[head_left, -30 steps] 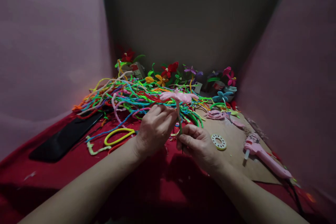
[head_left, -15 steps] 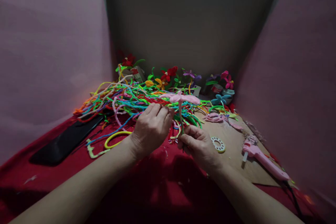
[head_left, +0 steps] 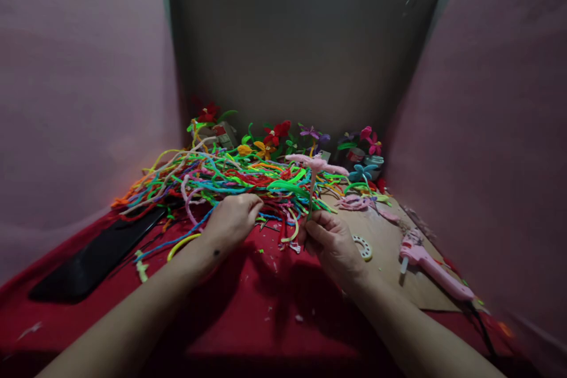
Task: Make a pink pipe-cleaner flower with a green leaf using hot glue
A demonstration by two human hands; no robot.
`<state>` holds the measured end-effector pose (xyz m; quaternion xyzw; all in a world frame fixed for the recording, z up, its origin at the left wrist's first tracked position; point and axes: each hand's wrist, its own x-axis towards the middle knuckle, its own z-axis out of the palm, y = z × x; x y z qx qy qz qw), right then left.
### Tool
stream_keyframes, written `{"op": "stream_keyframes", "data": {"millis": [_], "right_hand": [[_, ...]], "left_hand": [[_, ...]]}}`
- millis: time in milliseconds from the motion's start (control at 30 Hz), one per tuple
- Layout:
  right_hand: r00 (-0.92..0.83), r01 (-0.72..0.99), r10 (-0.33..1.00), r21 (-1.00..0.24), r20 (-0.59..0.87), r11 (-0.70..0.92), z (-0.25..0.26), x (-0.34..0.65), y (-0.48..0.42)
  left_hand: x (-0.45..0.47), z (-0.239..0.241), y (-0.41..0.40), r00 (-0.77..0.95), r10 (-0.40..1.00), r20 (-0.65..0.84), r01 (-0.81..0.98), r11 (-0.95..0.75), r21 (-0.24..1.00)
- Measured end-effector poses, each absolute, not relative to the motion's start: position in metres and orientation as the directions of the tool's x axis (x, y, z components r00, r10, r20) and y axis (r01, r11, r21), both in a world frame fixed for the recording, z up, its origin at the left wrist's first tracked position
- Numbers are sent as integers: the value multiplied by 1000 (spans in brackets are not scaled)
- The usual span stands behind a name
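Observation:
My right hand (head_left: 333,243) is closed in a pinch around the stem of a pink pipe-cleaner flower (head_left: 315,163), which stands upright with its petals spread sideways. Left of the stem shows a bright green leaf-shaped loop (head_left: 290,188); whether it joins the stem I cannot tell. My left hand (head_left: 235,217) is at the near edge of a tangled heap of coloured pipe cleaners (head_left: 208,174), apart from the flower. Its fingers are pressed together, and anything between them is hidden. Below that wrist a yellow ring (head_left: 182,244) is partly covered.
A pink glue gun (head_left: 432,263) lies on a brown board (head_left: 390,271) at right, near a white round holed disc (head_left: 364,247). A black flat object (head_left: 95,257) lies at left. Finished flowers (head_left: 277,133) and a glass jar (head_left: 373,165) line the back. Red cloth (head_left: 248,319) covers the table.
My left hand has moved away from the flower, left and down towards me, uncovering the green loop. The right hand still holds the stem. The view has shifted slightly.

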<state>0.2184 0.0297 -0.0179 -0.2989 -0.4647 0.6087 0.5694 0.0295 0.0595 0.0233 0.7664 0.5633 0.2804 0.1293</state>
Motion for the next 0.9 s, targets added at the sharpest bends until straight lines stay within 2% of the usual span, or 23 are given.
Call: {"op": "stream_keyframes", "data": {"millis": [67,100,167,267,433,500,567,633,767,900], "right_hand": [[-180,-417,968,-905,175,86,-18,217,31],[-185,-408,965,-908,183,94,-18,217,31],[-193,-385,959,-915,208,121,-20,216,33],[-146,-342,960,-922,240,179,-22,218,35],[9,-231,966,-940,257,252,-11,232,40],[69,-95,959,-956,273,279,-1,244,44],[162,119,946,-957,282,265,9,261,54],[234,206,931,-950,279,233,17,282,70],[325,396,926,-917,193,52,24,325,113],[398,562,913,-809,86,-169,17,355,144]], "left_hand": [[39,25,55,317,934,164,539,-320,779],[46,26,52,373,920,122,411,-282,867],[59,29,46,443,890,105,240,-231,943],[75,31,43,488,867,95,131,-181,975],[85,16,55,462,883,86,143,-170,975],[85,6,61,461,886,53,211,-167,963],[86,-4,63,454,891,20,271,-160,949],[88,-14,64,449,893,1,301,-152,941],[90,-28,64,462,887,-12,319,-153,935],[90,-33,64,473,881,-9,325,-165,931]]}}
